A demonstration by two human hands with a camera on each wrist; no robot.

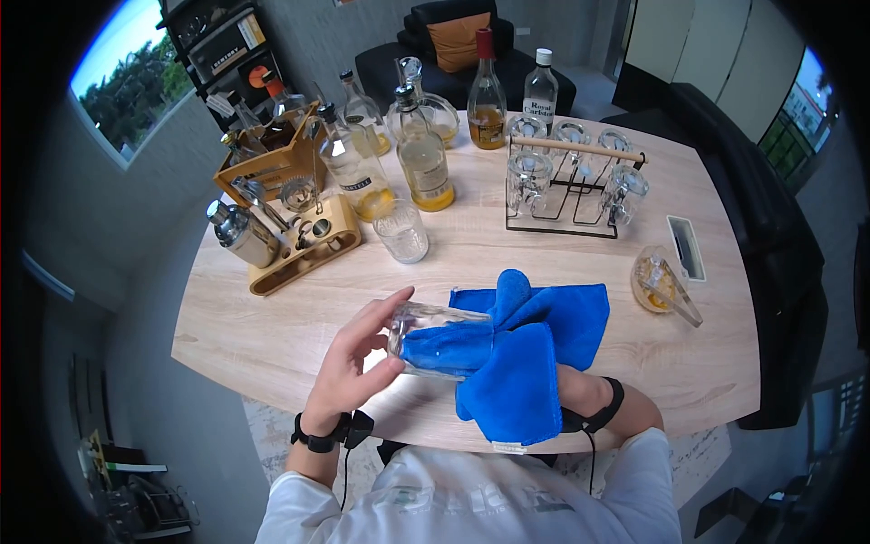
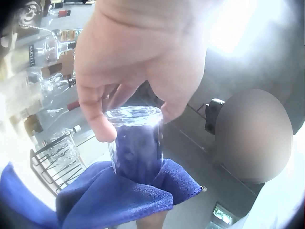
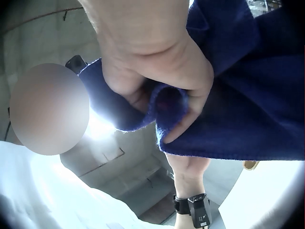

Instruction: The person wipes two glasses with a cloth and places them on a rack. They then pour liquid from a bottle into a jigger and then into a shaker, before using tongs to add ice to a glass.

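A clear drinking glass (image 1: 412,317) lies on its side in the head view, its base toward my left hand (image 1: 344,367). Thumb and fingertips of that hand pinch the glass round its base end, as the left wrist view also shows. A blue cloth (image 1: 512,394) fills the inside of the glass and spreads out from its mouth. My right hand (image 3: 152,62) grips the cloth, with fingers curled into a fold of it in the right wrist view. In the head view the cloth hides most of this hand.
A cut tumbler (image 1: 401,238) stands beyond the glass, near several bottles (image 1: 424,168). Left are a bar-tool stand (image 1: 308,258) with a shaker (image 1: 243,234) and a wooden crate (image 1: 281,170). A rack of glasses (image 1: 571,186) and a bowl with tongs (image 1: 654,286) stand right.
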